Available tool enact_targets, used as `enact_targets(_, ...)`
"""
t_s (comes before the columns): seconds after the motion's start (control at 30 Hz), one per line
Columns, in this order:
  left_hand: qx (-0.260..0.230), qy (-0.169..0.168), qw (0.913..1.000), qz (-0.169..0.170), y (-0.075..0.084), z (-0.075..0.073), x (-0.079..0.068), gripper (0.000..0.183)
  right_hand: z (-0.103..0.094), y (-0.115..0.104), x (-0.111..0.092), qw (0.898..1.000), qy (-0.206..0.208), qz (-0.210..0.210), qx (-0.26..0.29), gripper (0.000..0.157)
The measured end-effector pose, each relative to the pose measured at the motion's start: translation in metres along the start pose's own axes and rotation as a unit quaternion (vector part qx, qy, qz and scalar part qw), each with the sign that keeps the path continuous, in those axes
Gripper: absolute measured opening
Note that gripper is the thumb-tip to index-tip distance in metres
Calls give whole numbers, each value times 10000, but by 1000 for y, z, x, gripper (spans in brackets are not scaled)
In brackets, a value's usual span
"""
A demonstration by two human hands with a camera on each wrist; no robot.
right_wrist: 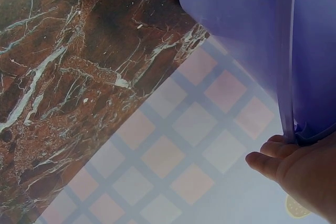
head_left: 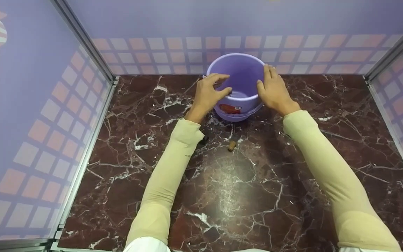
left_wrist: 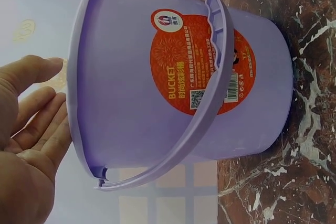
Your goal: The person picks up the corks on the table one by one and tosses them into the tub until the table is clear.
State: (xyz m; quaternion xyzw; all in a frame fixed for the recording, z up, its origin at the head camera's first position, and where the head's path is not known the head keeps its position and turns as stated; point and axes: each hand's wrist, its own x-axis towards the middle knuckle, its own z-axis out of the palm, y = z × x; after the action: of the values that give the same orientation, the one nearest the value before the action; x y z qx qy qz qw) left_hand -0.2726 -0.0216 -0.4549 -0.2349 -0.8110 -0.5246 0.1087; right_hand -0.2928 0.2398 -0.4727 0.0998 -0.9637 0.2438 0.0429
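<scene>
A purple plastic bucket (head_left: 234,109) stands upright on the marbled table near the back wall, its handle (left_wrist: 210,103) folded down along the side. A red label (left_wrist: 184,61) is on its front. My right hand (head_left: 275,89) grips the bucket's right rim, thumb towards the inside and fingers on the outer side. At the left of the rim is my left hand (head_left: 210,92), fingers spread apart from the thumb with nothing visible held between them. A dark spot shows by the left thumb tip; what it is cannot be made out.
On the table (head_left: 229,196) in front of the bucket lies a small brown piece with a dark end (head_left: 232,145). Beside the left sleeve, a black object (head_left: 204,140) is partly hidden. Purple checked panels (head_left: 243,21) enclose the back and sides.
</scene>
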Motion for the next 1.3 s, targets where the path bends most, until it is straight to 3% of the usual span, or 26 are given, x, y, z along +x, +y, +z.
enact_targets(0.67,-248,174,9988,380,10,3,-16,35,-2,-1,-1,10000,-84,50,18,72)
enact_targets(0.9,-669,199,9964,490,16,8,-31,34,-1,-1,-2,10000,-81,6,-49,71)
enact_targets(1.17,-183,266,9964,789,17,13,-48,34,-1,-1,-2,9998,-45,-44,-169,71)
enact_targets(1.3,-365,278,9960,761,14,17,-57,34,-2,-1,-2,9997,-137,0,-193,72)
